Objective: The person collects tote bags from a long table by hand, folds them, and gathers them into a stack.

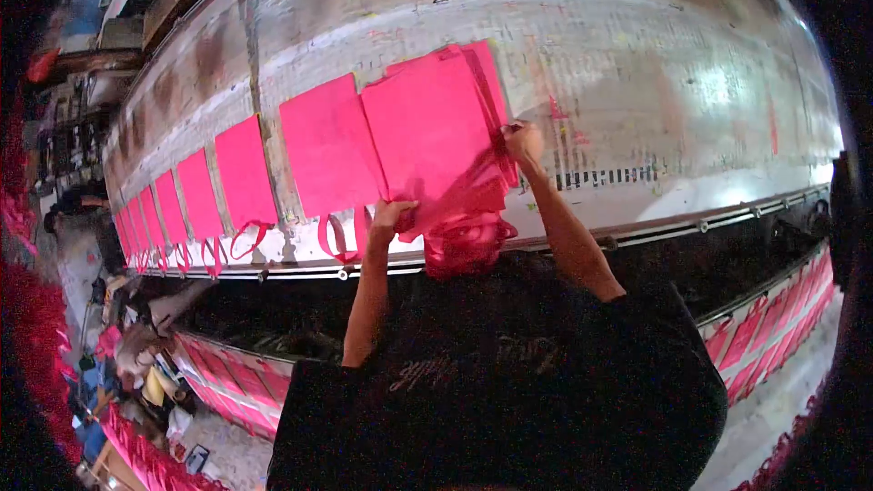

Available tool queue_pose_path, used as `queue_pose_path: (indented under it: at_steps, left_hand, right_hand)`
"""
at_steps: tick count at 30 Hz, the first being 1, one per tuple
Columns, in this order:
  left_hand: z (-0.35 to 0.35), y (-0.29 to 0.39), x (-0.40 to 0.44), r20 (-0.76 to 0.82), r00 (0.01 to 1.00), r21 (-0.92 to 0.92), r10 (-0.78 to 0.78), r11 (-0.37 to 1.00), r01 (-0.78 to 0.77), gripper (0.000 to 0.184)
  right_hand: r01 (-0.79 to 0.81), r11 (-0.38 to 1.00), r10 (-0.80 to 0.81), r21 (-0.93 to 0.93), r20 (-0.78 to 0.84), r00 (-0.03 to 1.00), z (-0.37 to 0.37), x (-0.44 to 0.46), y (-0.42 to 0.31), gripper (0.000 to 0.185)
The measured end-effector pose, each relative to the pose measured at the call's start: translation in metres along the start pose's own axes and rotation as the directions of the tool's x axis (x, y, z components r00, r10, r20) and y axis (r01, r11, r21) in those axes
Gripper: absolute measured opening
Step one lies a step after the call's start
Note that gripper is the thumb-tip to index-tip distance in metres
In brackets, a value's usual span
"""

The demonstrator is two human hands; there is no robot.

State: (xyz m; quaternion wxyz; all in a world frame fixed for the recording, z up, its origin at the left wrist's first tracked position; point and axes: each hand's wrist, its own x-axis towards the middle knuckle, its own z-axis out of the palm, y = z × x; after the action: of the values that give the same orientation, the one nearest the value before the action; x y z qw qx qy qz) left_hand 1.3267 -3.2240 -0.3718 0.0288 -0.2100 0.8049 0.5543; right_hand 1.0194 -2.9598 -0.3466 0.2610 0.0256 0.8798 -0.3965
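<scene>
In the head view, a stack of flat pink fabric bags (pixel 423 118) lies on the long table in front of me, its right edges fanned unevenly. My left hand (pixel 393 215) is closed at the lower left corner of the top bag. Higher up, at the right edge of the stack, my right hand (pixel 523 143) pinches the edge of a bag; exactly which layer is hidden. Between my hands, a blurred bunch of pink handles and fabric (pixel 466 238) hangs at the table's edge against my shirt. Immediately left of the stack lies another pink bag (pixel 329 145).
A row of more pink bags (pixel 244 171) with loop handles runs left along the worn, stained table (pixel 655 73). A metal rail (pixel 702 226) follows its near edge. Behind me, another surface carries pink pieces (pixel 773 336). Clutter (pixel 164 386) fills the lower left.
</scene>
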Motion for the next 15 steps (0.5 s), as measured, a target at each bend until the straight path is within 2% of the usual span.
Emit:
queue_pose_path:
  at_steps: [1, 2, 3, 4, 7, 9, 11, 13, 14, 15]
  left_hand:
    - [0.001, 0.002, -0.003, -0.016, 0.996, -0.048, 0.083, 0.995, -0.084, 0.012]
    - [0.001, 0.003, -0.005, -0.031, 0.986, -0.094, 0.165, 0.981, -0.168, 0.015]
    - [-0.004, 0.006, -0.008, -0.038, 0.987, -0.098, 0.158, 0.982, -0.161, 0.015]
    - [-0.010, 0.017, -0.008, 0.003, 0.996, 0.051, 0.086, 0.995, -0.086, 0.023]
    - [-0.007, -0.010, 0.004, -0.023, 0.990, 0.189, 0.139, 0.973, -0.132, 0.030]
    - [-0.011, -0.005, 0.005, 0.035, 0.999, -0.094, 0.024, 0.995, -0.021, 0.031]
    - [-0.013, 0.014, 0.006, 0.126, 0.989, -0.361, -0.071, 0.926, 0.113, 0.032]
    - [-0.004, 0.017, 0.007, 0.164, 0.986, -0.466, -0.008, 0.881, 0.084, 0.035]
    - [0.005, 0.019, 0.007, 0.150, 0.984, -0.450, 0.092, 0.893, -0.015, 0.038]
    - [0.008, 0.025, 0.006, 0.280, 0.948, -0.574, -0.152, 0.765, 0.292, 0.040]
  right_hand:
    - [0.006, 1.000, -0.006, -0.006, 0.012, 1.000, 0.001, -0.002, -0.003, 0.036]
    - [0.033, 0.997, -0.040, -0.075, -0.091, 0.995, 0.002, -0.004, -0.006, 0.036]
    - [0.052, 0.988, -0.080, -0.145, -0.191, 0.978, 0.003, -0.006, -0.005, 0.036]
    - [-0.018, 0.984, -0.019, -0.177, -0.203, 0.979, 0.003, -0.001, -0.007, 0.026]
    - [-0.038, 0.975, -0.003, -0.221, -0.185, 0.983, -0.005, -0.004, -0.017, 0.029]
    - [-0.013, 0.964, -0.037, -0.267, -0.181, 0.983, -0.008, -0.005, -0.021, 0.033]
    - [0.010, 0.950, -0.068, -0.314, -0.176, 0.982, -0.006, 0.000, -0.015, 0.037]
    - [0.025, 0.925, -0.083, -0.379, -0.138, 0.987, 0.000, 0.009, -0.008, 0.033]
    - [0.023, 0.926, -0.082, -0.377, -0.141, 0.987, 0.002, 0.012, -0.003, 0.033]
    - [-0.016, 0.936, -0.036, -0.351, -0.140, 0.989, -0.001, 0.008, -0.011, 0.032]
